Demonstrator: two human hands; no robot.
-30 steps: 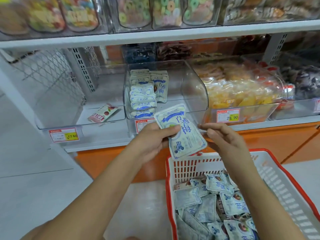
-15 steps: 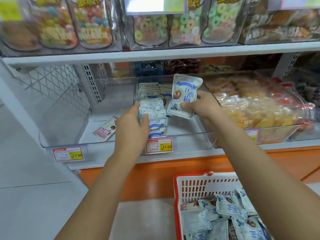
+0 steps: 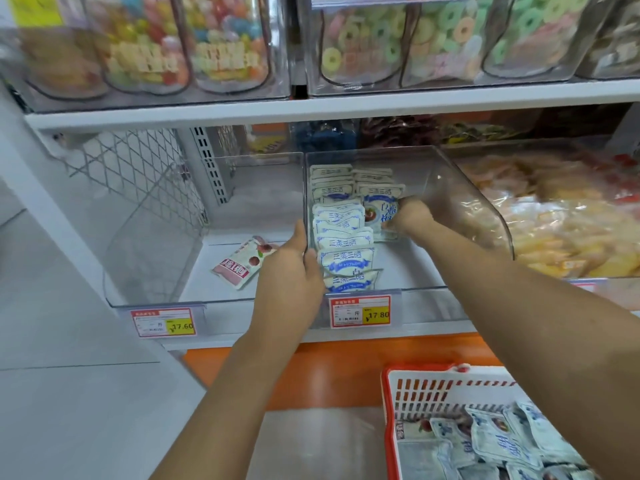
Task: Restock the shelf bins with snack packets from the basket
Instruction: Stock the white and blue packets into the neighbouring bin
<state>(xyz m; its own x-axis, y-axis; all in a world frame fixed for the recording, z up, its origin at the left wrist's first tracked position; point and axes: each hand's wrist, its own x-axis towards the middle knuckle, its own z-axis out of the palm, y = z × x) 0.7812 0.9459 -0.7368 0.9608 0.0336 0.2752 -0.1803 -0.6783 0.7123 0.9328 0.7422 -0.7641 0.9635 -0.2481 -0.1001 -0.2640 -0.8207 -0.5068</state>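
Two rows are going in the clear bin (image 3: 464, 202) so far. The left row (image 3: 343, 244) runs nearly to the near lip, while the right row (image 3: 372, 178) is only a few deep at the far end, so there's loads of room. The basket (image 3: 389, 393), near right, holds a pile of packets (image 3: 502, 441), so I'd say you're nowhere near done. Your right hand (image 3: 412, 216) is inside the bin, fingers pinching one packet (image 3: 379, 211) at the near end of that right row. It stands on its bottom edge, long axis straight up, printed face toward you. Your left hand (image 3: 291, 271) looks curled over the bin's left wall, thumb outside, fingers against the left row.
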